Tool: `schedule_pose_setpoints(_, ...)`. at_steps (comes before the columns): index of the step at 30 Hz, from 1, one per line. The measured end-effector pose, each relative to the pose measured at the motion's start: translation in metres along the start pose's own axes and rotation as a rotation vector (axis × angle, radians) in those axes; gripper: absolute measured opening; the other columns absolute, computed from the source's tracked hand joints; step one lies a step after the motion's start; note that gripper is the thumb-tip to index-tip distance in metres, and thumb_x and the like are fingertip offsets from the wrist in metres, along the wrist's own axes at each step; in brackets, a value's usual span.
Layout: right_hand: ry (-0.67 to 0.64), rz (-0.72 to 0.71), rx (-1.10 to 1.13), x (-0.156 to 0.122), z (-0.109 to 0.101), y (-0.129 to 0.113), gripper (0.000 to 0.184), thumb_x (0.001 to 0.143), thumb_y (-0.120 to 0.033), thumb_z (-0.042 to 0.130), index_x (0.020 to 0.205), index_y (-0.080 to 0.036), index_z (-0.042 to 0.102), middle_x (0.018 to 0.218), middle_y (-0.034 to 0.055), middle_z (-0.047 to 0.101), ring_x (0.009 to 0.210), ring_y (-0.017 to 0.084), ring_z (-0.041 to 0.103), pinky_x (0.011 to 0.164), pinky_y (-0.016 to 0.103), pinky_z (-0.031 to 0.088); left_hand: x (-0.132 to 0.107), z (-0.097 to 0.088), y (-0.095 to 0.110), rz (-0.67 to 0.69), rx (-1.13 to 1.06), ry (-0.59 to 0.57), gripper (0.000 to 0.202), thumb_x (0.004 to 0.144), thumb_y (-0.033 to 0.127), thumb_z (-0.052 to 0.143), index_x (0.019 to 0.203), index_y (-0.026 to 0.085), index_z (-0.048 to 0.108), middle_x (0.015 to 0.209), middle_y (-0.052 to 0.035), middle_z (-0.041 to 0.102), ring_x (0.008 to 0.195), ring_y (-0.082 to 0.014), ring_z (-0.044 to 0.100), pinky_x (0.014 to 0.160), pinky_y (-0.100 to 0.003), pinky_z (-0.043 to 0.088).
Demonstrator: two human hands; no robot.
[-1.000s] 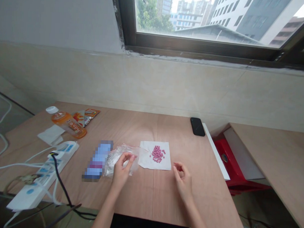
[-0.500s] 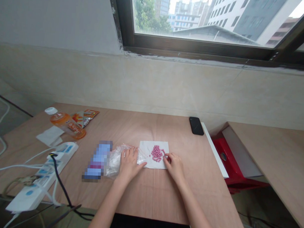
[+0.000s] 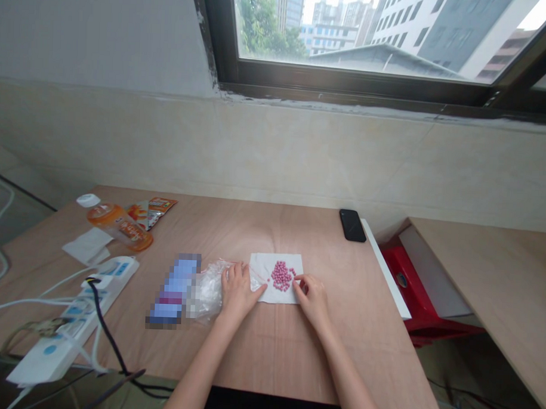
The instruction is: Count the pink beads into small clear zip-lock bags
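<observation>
A small heap of round pink beads point(image 3: 281, 276) lies on a square white sheet of paper point(image 3: 267, 259), with a few beads loose at its sides. My left hand point(image 3: 238, 290) rests flat, fingers spread, over clear plastic bags point(image 3: 209, 290); its thumb reaches onto the paper's left part, close to a single bead. At the paper's right edge is my right hand point(image 3: 313, 297), thumb and fingertips drawn together beside the beads. Whether a bead sits between those fingertips is too small to tell.
Left of the bags lies a phone with a blurred screen point(image 3: 174, 290). Further left are a power strip point(image 3: 74, 326) with cables, an orange drink bottle point(image 3: 120, 223), a tissue point(image 3: 87, 246) and an orange packet point(image 3: 160, 209). A black phone point(image 3: 352, 225) lies back right.
My left hand has slid slightly right across the bags, bringing its thumb further onto the paper. My right hand stays almost in place, and the bead heap looks the same.
</observation>
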State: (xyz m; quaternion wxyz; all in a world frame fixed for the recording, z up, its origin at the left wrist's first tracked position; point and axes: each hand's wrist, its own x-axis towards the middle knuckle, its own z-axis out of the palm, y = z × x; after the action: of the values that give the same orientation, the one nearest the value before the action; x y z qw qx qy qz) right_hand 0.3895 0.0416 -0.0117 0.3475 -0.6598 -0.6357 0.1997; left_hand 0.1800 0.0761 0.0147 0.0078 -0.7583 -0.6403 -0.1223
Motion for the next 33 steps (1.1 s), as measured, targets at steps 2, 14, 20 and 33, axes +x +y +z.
schedule_pose_setpoints(2, 0.007, 0.027, 0.057, -0.002, 0.001, 0.001, 0.028, 0.086, -0.038, 0.048, 0.088, -0.018, 0.067, 0.073, 0.0033, 0.062, 0.066, 0.016, 0.054, 0.064, 0.026, 0.038, 0.000, 0.001, -0.001, -0.010, -0.013, 0.010, 0.057, 0.071, 0.051, 0.060, 0.112, 0.011, 0.057, 0.123, -0.0186, 0.052, 0.115, -0.0340, 0.043, 0.101, -0.050, 0.026)
schedule_pose_setpoints(14, -0.009, 0.113, 0.491, -0.002, 0.008, -0.014, 0.032, 0.082, -0.046, 0.055, 0.088, -0.016, 0.066, 0.070, 0.0018, 0.061, 0.058, 0.013, 0.049, 0.054, 0.024, 0.039, -0.014, -0.001, 0.010, 0.249, -0.373, 0.022, 0.058, 0.075, 0.046, 0.060, 0.127, 0.023, 0.045, 0.122, -0.0093, 0.056, 0.112, -0.0271, 0.049, 0.101, -0.046, 0.026)
schedule_pose_setpoints(20, -0.143, 0.008, 0.444, 0.005, 0.017, -0.026, 0.027, 0.083, -0.040, 0.055, 0.088, -0.017, 0.067, 0.074, 0.0032, 0.063, 0.060, 0.013, 0.051, 0.057, 0.024, 0.040, -0.024, 0.017, 0.018, 0.284, -0.466, 0.028, 0.059, 0.075, 0.039, 0.063, 0.127, 0.020, 0.043, 0.118, -0.0102, 0.058, 0.110, -0.0266, 0.051, 0.099, -0.045, 0.029)
schedule_pose_setpoints(33, 0.073, 0.059, -0.032, 0.016, -0.001, 0.007, 0.033, 0.084, -0.044, 0.050, 0.091, -0.018, 0.069, 0.072, 0.0042, 0.060, 0.068, 0.017, 0.055, 0.066, 0.027, 0.040, -0.027, 0.020, 0.019, 0.149, -0.454, 0.011, 0.055, 0.074, 0.045, 0.063, 0.121, 0.021, 0.050, 0.114, -0.0090, 0.061, 0.108, -0.0273, 0.051, 0.096, -0.044, 0.031)
